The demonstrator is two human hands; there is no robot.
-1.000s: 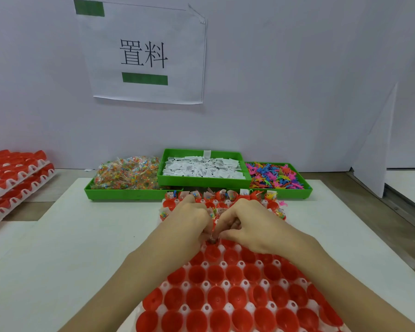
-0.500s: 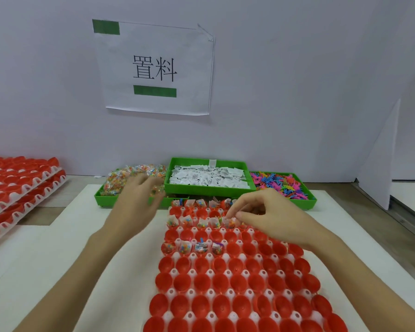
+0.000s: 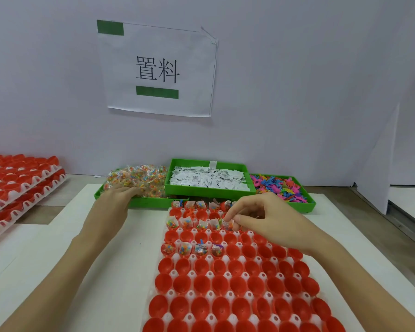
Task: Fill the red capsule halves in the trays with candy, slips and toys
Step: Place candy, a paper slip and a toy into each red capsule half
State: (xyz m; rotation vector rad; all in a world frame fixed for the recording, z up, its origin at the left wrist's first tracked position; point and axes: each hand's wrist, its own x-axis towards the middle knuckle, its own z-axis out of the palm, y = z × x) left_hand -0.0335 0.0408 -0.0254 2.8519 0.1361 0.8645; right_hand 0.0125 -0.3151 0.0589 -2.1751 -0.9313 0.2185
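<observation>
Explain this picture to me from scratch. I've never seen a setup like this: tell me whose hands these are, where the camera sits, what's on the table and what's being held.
No machine here: a person works with bare hands, and the single camera sits on their head, looking forward and down. In front of them lies a white tray of red capsule halves; some in the far rows already hold fillings, the near ones are empty. Behind it stand three green bins: candy packets, white paper slips and colourful little toys. The left hand reaches into the candy bin; whether it grips anything is unclear. The right hand pinches a candy packet over a capsule half in the far rows. More capsule trays are stacked on the left, and a paper sign hangs on the wall.
</observation>
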